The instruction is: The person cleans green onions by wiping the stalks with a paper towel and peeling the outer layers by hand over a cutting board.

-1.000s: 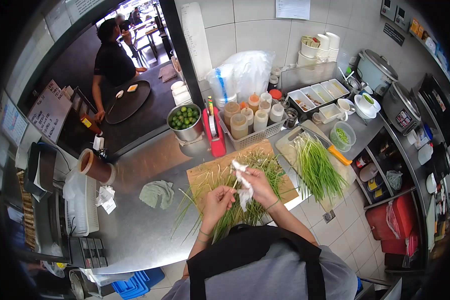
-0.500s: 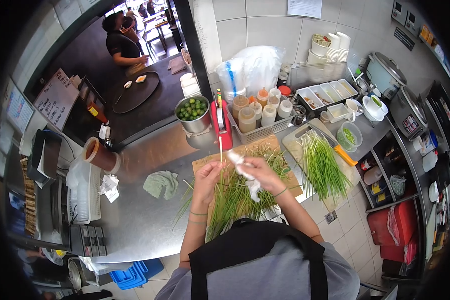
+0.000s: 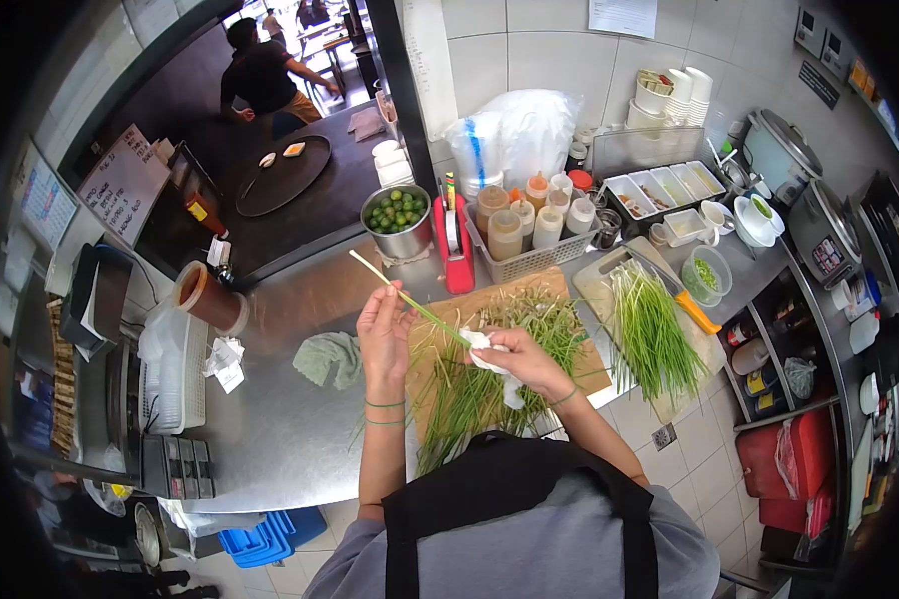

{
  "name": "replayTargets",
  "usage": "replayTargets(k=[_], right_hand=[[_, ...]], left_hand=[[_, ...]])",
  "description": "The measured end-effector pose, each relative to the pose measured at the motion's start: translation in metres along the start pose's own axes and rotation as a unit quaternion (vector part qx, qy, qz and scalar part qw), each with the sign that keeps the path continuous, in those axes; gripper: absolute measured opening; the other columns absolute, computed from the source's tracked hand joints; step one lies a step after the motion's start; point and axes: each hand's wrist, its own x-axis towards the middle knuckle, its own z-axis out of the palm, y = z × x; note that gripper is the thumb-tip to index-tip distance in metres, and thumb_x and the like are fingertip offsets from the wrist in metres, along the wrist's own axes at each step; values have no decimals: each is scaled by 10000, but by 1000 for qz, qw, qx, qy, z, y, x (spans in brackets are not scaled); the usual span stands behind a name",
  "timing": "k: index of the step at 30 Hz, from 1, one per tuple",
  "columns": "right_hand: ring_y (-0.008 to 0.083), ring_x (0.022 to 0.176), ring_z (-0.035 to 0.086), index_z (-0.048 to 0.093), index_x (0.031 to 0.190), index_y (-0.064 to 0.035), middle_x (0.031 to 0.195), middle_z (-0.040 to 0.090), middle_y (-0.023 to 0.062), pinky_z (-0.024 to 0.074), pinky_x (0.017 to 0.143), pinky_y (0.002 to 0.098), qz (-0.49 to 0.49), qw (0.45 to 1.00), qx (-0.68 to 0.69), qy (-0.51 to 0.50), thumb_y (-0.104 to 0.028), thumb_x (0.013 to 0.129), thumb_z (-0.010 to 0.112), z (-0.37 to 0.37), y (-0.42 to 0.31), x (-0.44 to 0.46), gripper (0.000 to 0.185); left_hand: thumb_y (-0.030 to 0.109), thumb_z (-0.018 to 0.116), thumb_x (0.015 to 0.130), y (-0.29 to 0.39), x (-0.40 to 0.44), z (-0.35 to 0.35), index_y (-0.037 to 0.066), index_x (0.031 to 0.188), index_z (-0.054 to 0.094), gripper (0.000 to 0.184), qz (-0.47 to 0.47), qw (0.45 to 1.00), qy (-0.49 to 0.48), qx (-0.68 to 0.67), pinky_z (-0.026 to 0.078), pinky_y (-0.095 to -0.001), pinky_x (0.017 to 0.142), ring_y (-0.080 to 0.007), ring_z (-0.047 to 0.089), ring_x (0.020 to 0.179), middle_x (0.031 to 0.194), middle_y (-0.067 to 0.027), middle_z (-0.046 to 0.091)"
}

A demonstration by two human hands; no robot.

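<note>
A single green onion stalk (image 3: 425, 311), pale at one end, slants over the cutting area. My left hand (image 3: 383, 329) pinches it near its pale upper part. A crumpled white tissue (image 3: 482, 349) is bunched in my right hand (image 3: 519, 361) and wraps the stalk's lower part. Beneath both hands lies a loose heap of untidy green onions (image 3: 459, 409) with tangled roots, on a brown board (image 3: 435, 317). To the right, a neater bunch of green onions (image 3: 654, 329) rests on a pale cutting board (image 3: 599, 275), beside an orange-handled knife (image 3: 696, 311).
Behind the board stand a red tape dispenser (image 3: 455, 262), a metal pot of small green citrus (image 3: 400, 240) and a basket of squeeze bottles (image 3: 534, 262). A folded green cloth (image 3: 328, 359) lies left. Across the counter, a person (image 3: 270, 80) stands near a round tray (image 3: 285, 178).
My left hand has shifted left and up, and the stalk now slants between my hands instead of standing upright. The person across the counter has turned and stretched out an arm.
</note>
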Motion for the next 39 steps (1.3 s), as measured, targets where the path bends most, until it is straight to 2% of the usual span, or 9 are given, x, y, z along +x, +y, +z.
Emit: replayTargets(k=[14,17,21,23,24,27,32,35,39], right_hand=[[87,766,498,677,840,-11,813,528,8,363,701,210,37,996,-72,49,-141,836,572,-33,23,-38,168],[85,764,491,674,839,-5,819,528,8,360,701,215,39,995,6,92,-142,836,572,-30,27,-39,170],[61,652,456,666,841,4,772,537,-7,353,587,212,162,968,80,175,-146,838,578,-19,20,-37,174],[53,630,450,665,835,0,753,538,-21,352,561,210,76,980,-38,181,-141,834,587,-34,57,-38,161],[50,619,448,665,832,-3,743,538,-28,351,547,209,32,978,-98,182,-139,832,591,-37,59,-38,155],[46,638,461,653,843,-9,728,529,-41,364,563,206,63,974,-94,196,-120,820,606,-47,51,-45,123],[51,694,518,606,834,-36,784,566,-23,397,613,194,60,982,82,157,-55,753,673,-27,-7,-23,107],[42,721,521,621,908,-24,819,591,-17,406,625,192,4,982,147,115,-52,791,631,4,-43,4,121],[27,730,507,629,942,-16,828,598,-25,402,626,186,-25,992,91,90,-50,812,602,15,-33,27,137]], left_hand=[[134,536,884,20,7,-14,21,938,578,132,128,986,74,71,455,-196,568,-57,502,675,755,-2,538],[134,535,885,18,4,-14,14,936,576,137,146,982,89,83,450,-194,552,-57,504,675,755,-5,540],[135,531,887,14,3,-15,6,934,575,144,157,977,106,101,446,-195,529,-61,514,673,754,-12,547],[138,530,888,15,2,-15,4,930,575,147,159,973,111,127,444,-192,515,-63,518,668,754,-15,551],[141,532,887,16,1,-15,9,935,579,148,157,972,105,141,445,-190,516,-61,516,658,745,-10,549],[144,539,883,16,-1,-10,17,943,587,149,153,969,83,175,446,-185,518,-55,512,641,738,-2,554],[111,559,867,7,-5,10,2,916,607,129,136,963,8,232,430,-179,540,-39,504,675,821,-8,594],[83,574,852,-3,-10,26,-4,890,625,108,130,946,-87,286,409,-172,566,-26,494,703,852,-10,603],[66,582,845,0,-16,43,-11,884,638,103,119,947,-126,271,435,-190,635,-56,533,755,889,-17,598]])
